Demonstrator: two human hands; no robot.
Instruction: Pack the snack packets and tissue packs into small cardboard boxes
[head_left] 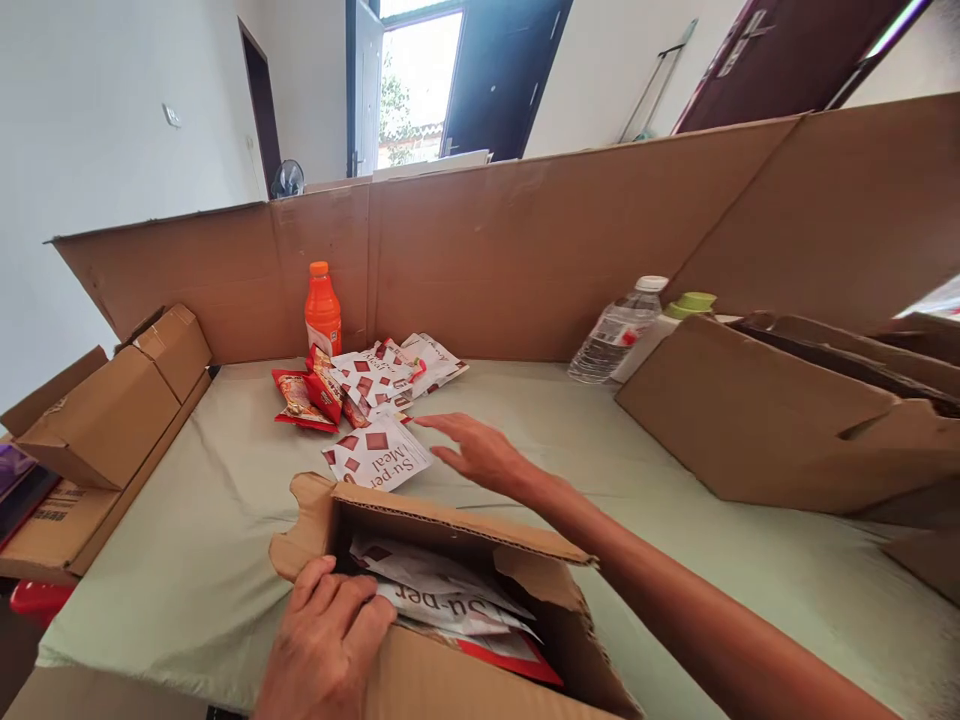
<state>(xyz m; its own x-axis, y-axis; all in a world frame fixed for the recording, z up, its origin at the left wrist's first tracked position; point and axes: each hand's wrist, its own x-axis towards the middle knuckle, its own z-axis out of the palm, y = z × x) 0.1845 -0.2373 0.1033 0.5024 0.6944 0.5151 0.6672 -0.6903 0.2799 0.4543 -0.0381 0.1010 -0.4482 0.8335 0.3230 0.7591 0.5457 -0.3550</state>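
Observation:
My left hand [326, 640] rests on the near rim of an open cardboard box [450, 525], fingers curled over the edge above the white packets [442, 595] lying inside. My right hand [480, 452] reaches over the box with fingers stretched out and empty, just right of a white and red "Su-per Meal" packet [377, 455] lying on the green cloth. A pile of similar packets [371, 380] and red snack packs [300, 398] lies farther back.
An orange drink bottle [323, 310] stands by the cardboard back wall [525, 240]. A clear water bottle [616, 335] and a green-capped bottle [679, 315] lean at the right beside a large flattened carton [780, 420]. Folded boxes [105, 410] sit at the left edge.

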